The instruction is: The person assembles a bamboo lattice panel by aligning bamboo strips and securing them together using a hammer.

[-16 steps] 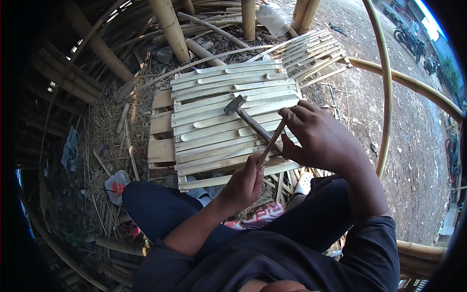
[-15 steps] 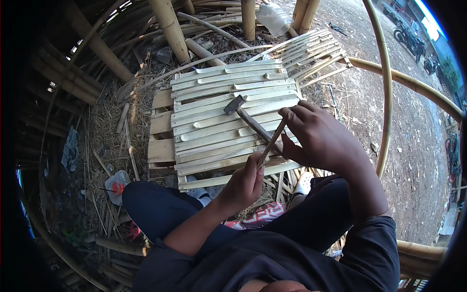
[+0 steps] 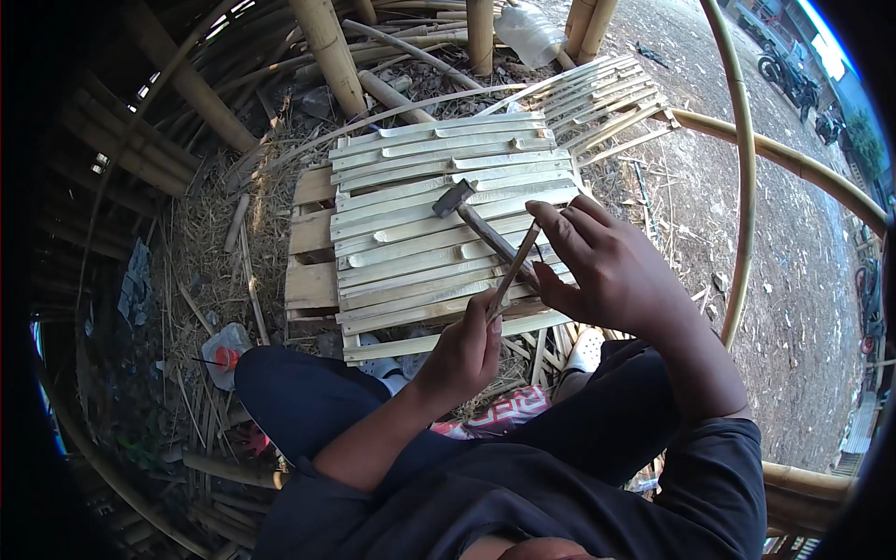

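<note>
My left hand is closed round the lower end of a thin brown strip of wood or bamboo, which slants up to the right. At its top end my right hand is raised, thumb and fingers apart, with the index fingertip close to the tip of the strip. Whether that finger touches it, I cannot tell. Under both hands lies a hammer with a dark metal head and a wooden handle. It rests on a panel of pale split-bamboo slats, some with curved node ends.
Wooden boards support the panel's left side. Another slatted piece lies beyond it at upper right. Bamboo posts and a curved bamboo pole stand around. A clear plastic jug sits at the back; motorbikes are parked far right.
The right index finger has lifted slightly from the strip's top end and moved left. The strip has shifted a little to the left with my left hand. The hammer stays put.
</note>
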Demonstrator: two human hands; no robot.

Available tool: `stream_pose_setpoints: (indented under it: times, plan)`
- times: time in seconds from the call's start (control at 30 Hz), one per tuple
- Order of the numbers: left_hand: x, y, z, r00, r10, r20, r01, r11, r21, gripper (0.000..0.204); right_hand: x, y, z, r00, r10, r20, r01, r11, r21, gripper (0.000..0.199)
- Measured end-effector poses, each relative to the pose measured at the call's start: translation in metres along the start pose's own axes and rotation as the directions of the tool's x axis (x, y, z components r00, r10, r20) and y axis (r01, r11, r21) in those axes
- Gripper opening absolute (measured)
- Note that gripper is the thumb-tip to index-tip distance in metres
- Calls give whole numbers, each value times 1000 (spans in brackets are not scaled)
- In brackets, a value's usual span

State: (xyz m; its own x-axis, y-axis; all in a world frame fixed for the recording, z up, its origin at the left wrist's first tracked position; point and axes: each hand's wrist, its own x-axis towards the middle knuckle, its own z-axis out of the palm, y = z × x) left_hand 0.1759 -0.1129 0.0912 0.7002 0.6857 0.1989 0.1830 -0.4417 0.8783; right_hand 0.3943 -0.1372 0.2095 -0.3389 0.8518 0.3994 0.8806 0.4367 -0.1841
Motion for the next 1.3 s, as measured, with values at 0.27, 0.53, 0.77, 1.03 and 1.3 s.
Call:
stream_pose_setpoints:
  times: [0.27, 0.53, 0.77, 1.03, 1.3]
  plan:
    - [0, 1, 0, 999, 48, -21, -48, 999, -9, 32, 1, -3, 2, 999, 6, 32, -6, 1000, -22, 68]
    - [2, 2, 1, 1000, -5, -7, 4, 1000, -11, 31, 3, -1, 7, 999, 34, -8, -34, 999, 6, 61]
    - [7, -4, -16, 995, -83, -60, 80, 996, -46, 25, 5, 7, 10, 996, 83, -44, -82, 996, 27, 56]
    - [8, -39, -36, 969, -175, -177, 116, 947, -301, 30, -5, 54, 42, 878, 347, 330, -322, 938, -128, 28]
    - [0, -32, -70, 935, -159, -317, -3, 889, -457, 31, -18, 72, 57, 685, 331, 649, -252, 944, -215, 35]
